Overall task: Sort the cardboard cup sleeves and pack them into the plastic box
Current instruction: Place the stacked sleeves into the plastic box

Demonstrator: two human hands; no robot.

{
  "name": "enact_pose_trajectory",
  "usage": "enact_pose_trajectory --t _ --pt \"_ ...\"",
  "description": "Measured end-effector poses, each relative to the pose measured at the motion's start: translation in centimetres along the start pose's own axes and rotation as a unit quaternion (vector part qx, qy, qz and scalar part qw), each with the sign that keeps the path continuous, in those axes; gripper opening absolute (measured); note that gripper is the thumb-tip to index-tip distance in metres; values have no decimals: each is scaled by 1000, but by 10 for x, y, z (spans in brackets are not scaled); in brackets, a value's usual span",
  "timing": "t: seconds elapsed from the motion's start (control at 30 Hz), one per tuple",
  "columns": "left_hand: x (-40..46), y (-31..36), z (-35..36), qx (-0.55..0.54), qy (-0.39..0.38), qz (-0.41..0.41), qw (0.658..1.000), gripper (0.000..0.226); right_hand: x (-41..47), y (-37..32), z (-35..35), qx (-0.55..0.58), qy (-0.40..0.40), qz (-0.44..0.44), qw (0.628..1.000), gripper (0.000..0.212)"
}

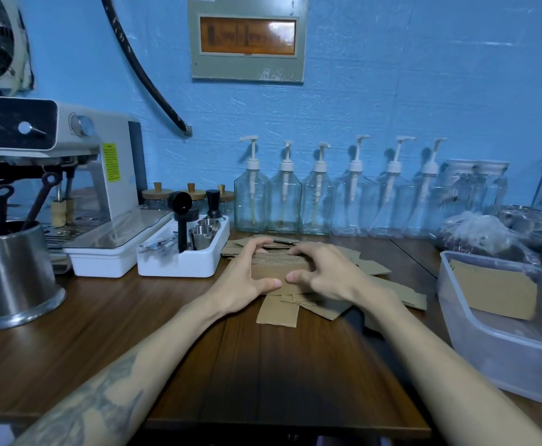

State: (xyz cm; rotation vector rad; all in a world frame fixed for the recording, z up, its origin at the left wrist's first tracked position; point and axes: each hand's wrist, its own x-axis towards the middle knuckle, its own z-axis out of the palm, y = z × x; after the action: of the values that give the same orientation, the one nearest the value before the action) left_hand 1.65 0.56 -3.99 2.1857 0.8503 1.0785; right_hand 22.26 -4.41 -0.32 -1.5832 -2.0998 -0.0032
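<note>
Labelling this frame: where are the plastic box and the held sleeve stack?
plastic box [488, 344]: head view, near rim.
sleeve stack [276, 272]: head view, front face between both hands.

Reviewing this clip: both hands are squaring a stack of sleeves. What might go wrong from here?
1. The stack of sleeves, gripped by the left hand and right hand, may fan apart when lifted.
2. Loose sleeves underneath could be dragged along.
3. The plastic box lies off to the right, so carried sleeves may spill.
</note>
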Motion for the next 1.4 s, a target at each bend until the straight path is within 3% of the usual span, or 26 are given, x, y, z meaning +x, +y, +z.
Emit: enact_pose_trajectory --t 0.17,0.4,0.63,0.77,0.93,1.23,1.4 --pt "3 10 -2 -46 11 -7 999 79 -8 -4 -14 -6 -3 32 999 56" --pt "10 56 8 -107 4 -12 994 74 -41 -4 -88 0 32 77 997 38" --pt "29 123 62 -99 -38 34 994 39 -101 25 -155 -25 72 138 987 28" --pt "37 143 103 -94 -77 37 992 34 -136 47 -183 -35 89 181 979 30" --pt "42 152 147 -72 -95 29 992 27 -172 73 -199 -43 68 216 973 34" --pt "66 154 195 -75 -118 -44 989 53 -194 111 -195 -72 27 266 961 33" --pt "68 149 212 -148 -150 -86 974 35 -184 126 -181 -97 -22 288 952 44"
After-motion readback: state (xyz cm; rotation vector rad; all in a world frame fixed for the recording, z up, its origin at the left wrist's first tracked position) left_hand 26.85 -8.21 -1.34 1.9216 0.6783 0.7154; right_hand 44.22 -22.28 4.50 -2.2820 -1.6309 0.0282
